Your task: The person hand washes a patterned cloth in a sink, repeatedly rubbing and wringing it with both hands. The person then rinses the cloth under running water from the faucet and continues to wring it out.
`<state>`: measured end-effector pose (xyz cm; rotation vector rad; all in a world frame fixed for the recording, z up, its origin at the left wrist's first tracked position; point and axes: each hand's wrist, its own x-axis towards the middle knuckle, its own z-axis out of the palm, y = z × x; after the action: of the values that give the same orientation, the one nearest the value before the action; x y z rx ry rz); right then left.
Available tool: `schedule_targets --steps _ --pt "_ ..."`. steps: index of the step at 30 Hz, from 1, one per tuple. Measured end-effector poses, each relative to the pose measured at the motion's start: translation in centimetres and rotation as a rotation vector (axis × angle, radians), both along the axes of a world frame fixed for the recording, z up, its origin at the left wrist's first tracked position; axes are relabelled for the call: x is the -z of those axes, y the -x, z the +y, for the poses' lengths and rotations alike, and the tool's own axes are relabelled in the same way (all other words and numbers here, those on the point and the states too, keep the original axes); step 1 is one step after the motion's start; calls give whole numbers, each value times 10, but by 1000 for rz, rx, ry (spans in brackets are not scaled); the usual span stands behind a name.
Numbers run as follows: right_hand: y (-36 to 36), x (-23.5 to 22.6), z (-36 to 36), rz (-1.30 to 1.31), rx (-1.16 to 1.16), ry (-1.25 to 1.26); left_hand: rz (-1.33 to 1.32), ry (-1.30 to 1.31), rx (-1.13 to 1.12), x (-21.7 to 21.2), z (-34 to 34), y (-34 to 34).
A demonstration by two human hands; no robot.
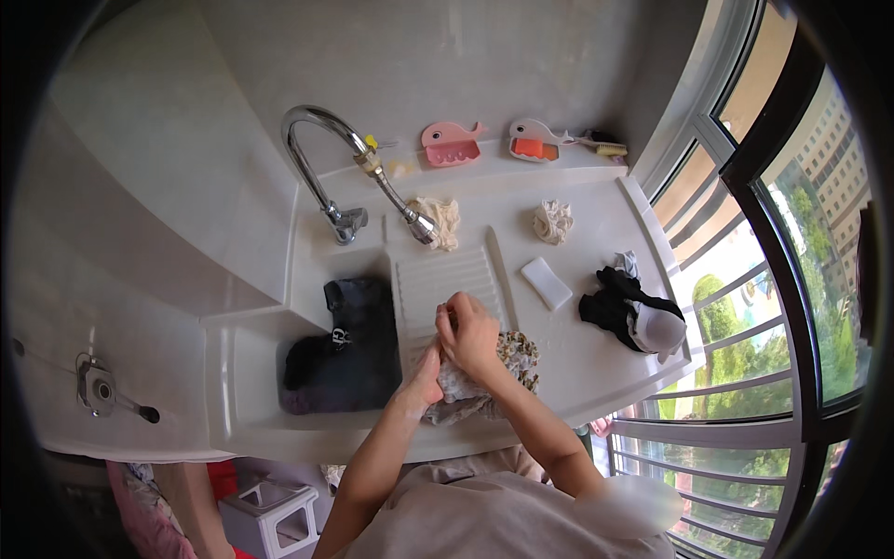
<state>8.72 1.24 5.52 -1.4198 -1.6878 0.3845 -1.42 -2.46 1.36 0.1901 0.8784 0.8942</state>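
Note:
Over the ribbed washboard of a white laundry sink, my two hands meet on a bunched, pale floral cloth. My left hand is curled against the cloth's left side. Just above and to the right, my right hand has its fingers bent closed, pressing toward the left one. Both hands hide part of the cloth, and its lower folds spread below them on the sink top. Left of the washboard, dark clothes soak in cloudy water in the basin.
A chrome faucet arches over the washboard. Crumpled cream cloths, a white soap bar and a black-and-pale garment pile lie rightward. Whale-shaped dishes and a brush line the back ledge. A white stool stands below.

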Motion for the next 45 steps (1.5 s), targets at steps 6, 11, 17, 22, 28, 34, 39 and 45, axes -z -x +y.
schedule_targets --steps 6,11,17,22,28,34,39,45 --pt "-78 19 -7 297 -631 580 -134 -408 -48 -22 8 57" --pt "-120 40 -4 445 -422 568 392 -493 63 -48 0 60" --pt "-122 -23 20 805 -602 383 660 -589 78 -8 2 61" --pt "-29 21 10 605 -190 173 -138 -296 -372 -5 21 22" --pt "26 -23 -54 -87 -355 -162 -871 -546 134 82 48 16" --pt "10 -6 4 -34 65 49 -34 -28 -211 -16 15 -14" --pt "37 -33 -74 -81 -354 -66 -974 -550 254 83 63 39" --pt "12 -17 23 -101 45 168 -154 5 -223 -21 7 -17"
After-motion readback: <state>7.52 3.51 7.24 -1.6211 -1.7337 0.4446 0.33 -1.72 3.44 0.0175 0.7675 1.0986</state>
